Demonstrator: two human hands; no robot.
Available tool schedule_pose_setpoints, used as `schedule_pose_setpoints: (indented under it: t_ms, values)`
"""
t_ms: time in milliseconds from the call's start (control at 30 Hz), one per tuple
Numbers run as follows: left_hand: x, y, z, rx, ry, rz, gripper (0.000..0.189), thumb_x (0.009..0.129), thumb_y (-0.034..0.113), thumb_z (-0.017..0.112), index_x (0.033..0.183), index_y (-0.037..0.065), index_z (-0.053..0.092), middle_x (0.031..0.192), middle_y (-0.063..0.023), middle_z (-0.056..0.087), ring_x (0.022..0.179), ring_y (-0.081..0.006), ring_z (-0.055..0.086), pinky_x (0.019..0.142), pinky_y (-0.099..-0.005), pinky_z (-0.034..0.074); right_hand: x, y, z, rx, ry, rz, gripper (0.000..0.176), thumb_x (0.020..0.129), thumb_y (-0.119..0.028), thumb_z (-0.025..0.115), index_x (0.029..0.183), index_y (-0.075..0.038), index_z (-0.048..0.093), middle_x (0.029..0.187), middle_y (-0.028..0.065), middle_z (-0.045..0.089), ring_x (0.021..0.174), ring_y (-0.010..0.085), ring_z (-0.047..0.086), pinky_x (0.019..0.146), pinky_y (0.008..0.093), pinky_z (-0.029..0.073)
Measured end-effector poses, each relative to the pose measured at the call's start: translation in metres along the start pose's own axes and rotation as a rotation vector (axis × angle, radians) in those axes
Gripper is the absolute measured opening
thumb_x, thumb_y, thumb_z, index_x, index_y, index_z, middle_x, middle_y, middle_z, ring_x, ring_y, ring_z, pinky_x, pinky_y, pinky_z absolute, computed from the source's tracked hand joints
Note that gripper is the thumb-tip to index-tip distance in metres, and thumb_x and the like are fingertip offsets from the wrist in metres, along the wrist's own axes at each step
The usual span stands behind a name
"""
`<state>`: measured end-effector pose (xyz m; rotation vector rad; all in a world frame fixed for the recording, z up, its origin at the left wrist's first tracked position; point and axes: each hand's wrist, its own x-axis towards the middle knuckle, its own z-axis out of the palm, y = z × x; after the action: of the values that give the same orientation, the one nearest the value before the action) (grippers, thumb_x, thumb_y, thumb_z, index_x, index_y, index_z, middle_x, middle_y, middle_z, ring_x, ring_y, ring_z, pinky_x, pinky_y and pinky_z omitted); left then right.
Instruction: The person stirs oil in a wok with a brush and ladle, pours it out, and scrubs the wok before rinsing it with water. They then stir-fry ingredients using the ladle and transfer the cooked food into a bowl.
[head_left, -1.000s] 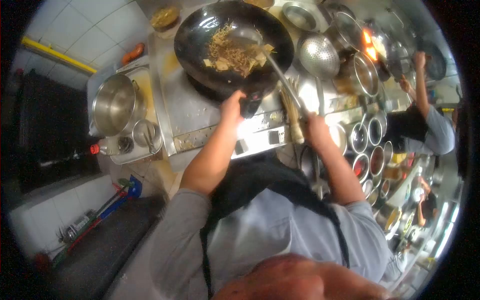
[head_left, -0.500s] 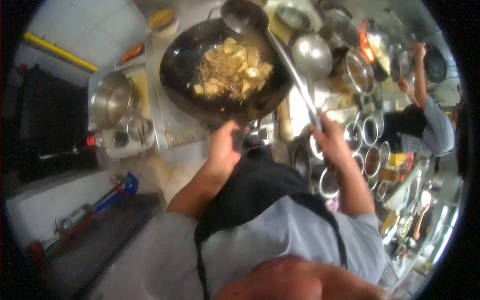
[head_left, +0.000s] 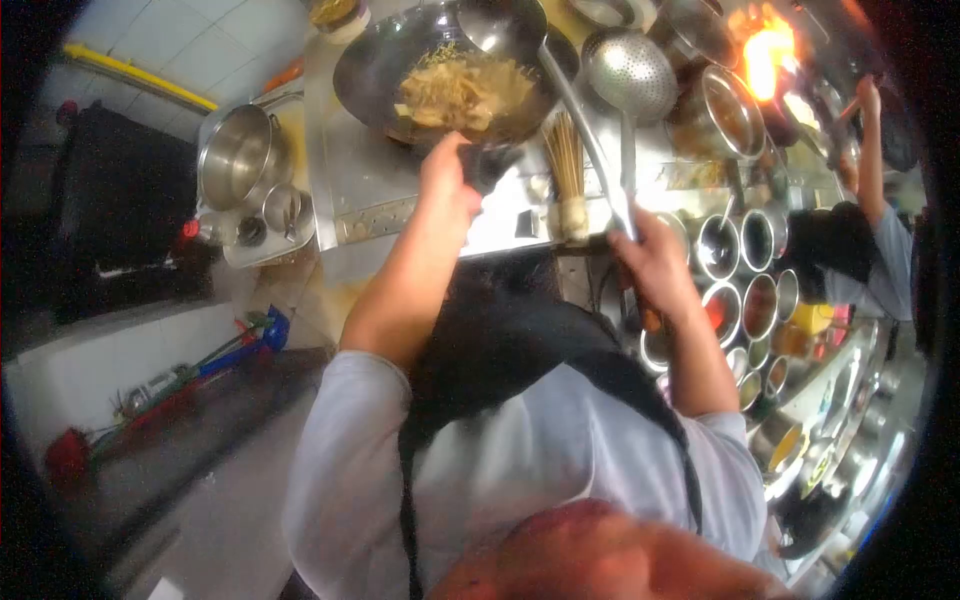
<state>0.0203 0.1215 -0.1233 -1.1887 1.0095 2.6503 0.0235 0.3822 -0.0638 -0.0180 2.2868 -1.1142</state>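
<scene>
A dark wok [head_left: 370, 85] holds pale sliced food [head_left: 465, 92] with some blur over it. My left hand [head_left: 450, 180] grips the wok's near side, its fingers closed round the handle, which is mostly hidden. A long metal ladle [head_left: 590, 140] slants from the wok down to my right hand [head_left: 655, 260], which is wrapped round its handle. The ladle's bowl is at the wok's far right edge. Between my hands a bamboo brush [head_left: 566, 170] stands beside the wok. A perforated skimmer [head_left: 628, 75] lies to the right of the ladle.
Steel pots [head_left: 235, 160] stand on the left. At right are a pot of brown liquid [head_left: 728, 110], several round containers [head_left: 760, 305] and a tall flame [head_left: 768, 55]. A co-worker's arm [head_left: 872, 150] reaches over another stove at far right.
The wok has moved away toward the top of the view with my left hand, and its food is bunched together. The flame at right has grown. My right hand still holds the ladle.
</scene>
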Motion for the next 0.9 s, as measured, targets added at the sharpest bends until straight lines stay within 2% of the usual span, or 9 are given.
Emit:
schedule_pose_setpoints:
  t_ms: [100, 133, 233, 367, 433, 567, 667, 700, 900]
  values:
    - [-0.054, -0.023, -0.035, 0.73, -0.281, 0.671, 0.021, 0.085, 0.019, 0.052, 0.097, 0.003, 0.059, 0.09, -0.0127, 0.065, 0.085, -0.0233, 0.067, 0.077, -0.0395, 0.055, -0.015, 0.034, -0.01, 0.084, 0.046, -0.127, 0.056, 0.085, -0.009, 0.062, 0.138, -0.003, 0.045, 0.107, 0.0166, 0.066, 0.095, 0.0225, 0.061, 0.087, 0.0344, 0.046]
    - [-0.055, -0.033, -0.031, 0.14, -0.298, 0.292, 0.022, 0.086, 0.015, 0.05, 0.101, 0.002, 0.059, 0.099, -0.013, 0.065, 0.097, -0.0229, 0.065, 0.088, -0.0389, 0.051, -0.023, 0.028, -0.011, 0.25, 0.034, -0.094, 0.059, 0.087, -0.002, 0.061, 0.143, -0.003, 0.041, 0.083, 0.0017, 0.056, 0.059, 0.0062, 0.048, 0.047, 0.0215, 0.04]
    - [-0.071, -0.025, -0.027, 0.623, -0.352, 0.683, 0.023, 0.086, 0.015, 0.05, 0.102, 0.001, 0.057, 0.098, -0.014, 0.065, 0.091, -0.0265, 0.066, 0.083, -0.0411, 0.054, -0.019, 0.038, -0.013, 0.153, 0.071, -0.122, 0.058, 0.087, -0.003, 0.06, 0.142, -0.002, 0.041, 0.086, 0.0022, 0.056, 0.059, 0.0065, 0.048, 0.046, 0.0213, 0.04]
    - [-0.016, 0.006, 0.021, 0.057, 0.025, 0.181, 0.024, 0.084, 0.019, 0.053, 0.1, 0.001, 0.055, 0.091, -0.012, 0.063, 0.078, -0.0269, 0.065, 0.066, -0.0416, 0.056, 0.005, 0.014, -0.004, 0.379, -0.004, -0.079, 0.053, 0.088, -0.008, 0.06, 0.139, -0.002, 0.044, 0.076, 0.0038, 0.059, 0.051, 0.008, 0.05, 0.047, 0.0247, 0.041]
    - [0.006, 0.001, 0.001, 0.678, -0.294, 0.66, 0.023, 0.086, 0.018, 0.05, 0.101, 0.002, 0.055, 0.095, -0.0129, 0.063, 0.079, -0.0263, 0.066, 0.062, -0.0437, 0.056, 0.014, 0.011, 0.0, 0.283, -0.002, -0.052, 0.055, 0.089, -0.011, 0.059, 0.14, -0.002, 0.043, 0.077, 0.0044, 0.059, 0.052, 0.0082, 0.05, 0.047, 0.0254, 0.042]
    - [0.017, -0.057, -0.047, -0.235, -0.218, 0.129, 0.019, 0.087, 0.011, 0.048, 0.101, 0.002, 0.058, 0.097, -0.0123, 0.063, 0.081, -0.0237, 0.065, 0.066, -0.0419, 0.058, 0.016, 0.047, 0.0, 0.281, 0.049, -0.186, 0.058, 0.089, -0.01, 0.058, 0.144, -0.003, 0.038, 0.08, 0.0049, 0.058, 0.052, 0.0087, 0.05, 0.045, 0.0259, 0.042]
    - [-0.035, -0.034, -0.016, 0.07, 0.132, 0.085, 0.021, 0.083, 0.008, 0.051, 0.1, -0.002, 0.058, 0.101, -0.0152, 0.063, 0.082, -0.0276, 0.065, 0.071, -0.0458, 0.059, -0.014, 0.046, -0.016, 0.492, 0.013, -0.028, 0.059, 0.088, -0.004, 0.055, 0.144, -0.002, 0.037, 0.083, 0.0041, 0.058, 0.051, 0.008, 0.048, 0.044, 0.022, 0.041]
    - [-0.038, -0.041, -0.017, 0.364, -0.085, 0.629, 0.021, 0.083, 0.008, 0.051, 0.099, -0.004, 0.058, 0.099, -0.0173, 0.064, 0.082, -0.0292, 0.065, 0.073, -0.0464, 0.058, -0.02, 0.049, -0.023, 0.504, 0.028, -0.039, 0.059, 0.088, -0.001, 0.054, 0.144, -0.001, 0.037, 0.085, 0.0038, 0.058, 0.051, 0.0076, 0.047, 0.044, 0.0209, 0.041]
    - [-0.008, -0.061, -0.018, -0.064, 0.009, 0.122, 0.026, 0.082, 0.012, 0.051, 0.101, -0.006, 0.057, 0.098, -0.0192, 0.064, 0.084, -0.0319, 0.065, 0.077, -0.0467, 0.057, -0.029, 0.061, -0.037, 0.16, 0.134, -0.187, 0.057, 0.088, -0.001, 0.055, 0.142, 0.001, 0.038, 0.103, 0.011, 0.064, 0.069, 0.0179, 0.061, 0.063, 0.0304, 0.051]
